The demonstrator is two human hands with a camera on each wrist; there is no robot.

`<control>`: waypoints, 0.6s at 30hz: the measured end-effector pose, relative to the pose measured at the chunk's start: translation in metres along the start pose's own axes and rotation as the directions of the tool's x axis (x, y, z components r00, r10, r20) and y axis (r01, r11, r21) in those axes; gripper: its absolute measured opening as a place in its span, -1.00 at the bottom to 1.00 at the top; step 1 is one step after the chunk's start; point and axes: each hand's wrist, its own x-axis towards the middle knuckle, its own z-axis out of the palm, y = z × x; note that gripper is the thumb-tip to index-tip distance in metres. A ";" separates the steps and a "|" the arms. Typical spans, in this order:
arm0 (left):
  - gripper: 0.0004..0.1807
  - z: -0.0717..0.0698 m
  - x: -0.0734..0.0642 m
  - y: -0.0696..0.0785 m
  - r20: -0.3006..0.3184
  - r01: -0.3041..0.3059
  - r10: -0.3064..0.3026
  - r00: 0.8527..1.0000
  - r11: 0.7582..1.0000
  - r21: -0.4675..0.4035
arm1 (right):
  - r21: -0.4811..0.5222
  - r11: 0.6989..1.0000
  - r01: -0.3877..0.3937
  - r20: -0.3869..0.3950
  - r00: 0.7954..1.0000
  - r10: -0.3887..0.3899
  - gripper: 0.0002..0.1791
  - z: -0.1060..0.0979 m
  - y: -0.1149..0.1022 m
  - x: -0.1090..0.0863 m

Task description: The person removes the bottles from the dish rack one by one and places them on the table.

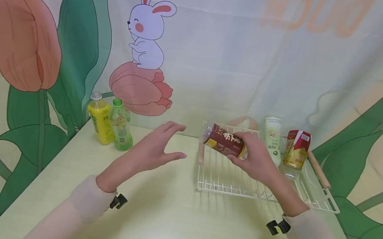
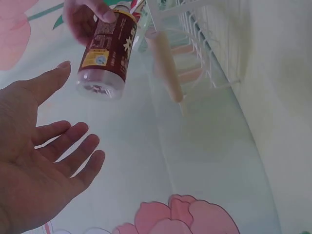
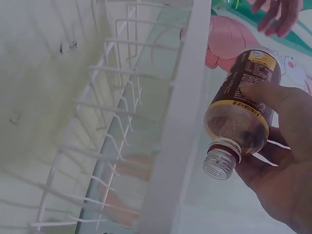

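Observation:
My right hand grips a clear plastic bottle with a dark red label above the left part of a white wire rack. The bottle is tilted, its base towards my left hand and its clear threaded neck on the right hand's side. In the right wrist view the thumb lies across the label. My left hand is held over the table with thumb and fingers spread, nothing between them. A gap separates it from the bottle's base in the left wrist view.
A white-green bottle and a red-and-gold bottle are at the rack's right end. Wooden handles flank the rack. At the table's back left stand a yellow bottle and a green bottle. A printed curtain hangs behind.

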 end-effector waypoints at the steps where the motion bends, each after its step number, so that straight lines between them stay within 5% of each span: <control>1: -0.14 0.002 0.002 0.003 -0.008 -0.015 0.015 1.000 1.000 0.021 | -0.007 1.000 0.017 0.001 1.000 -0.017 -0.24 0.000 -0.003 0.000; 8: -0.09 0.019 0.017 0.014 -0.049 -0.102 0.111 0.993 0.983 0.155 | -0.073 0.992 0.101 0.071 0.993 -0.096 -0.23 0.003 -0.024 -0.001; 18: -0.13 0.034 0.026 0.023 -0.005 -0.168 0.172 0.985 0.965 0.202 | -0.138 0.966 0.218 0.122 0.972 -0.202 -0.25 0.008 -0.038 0.002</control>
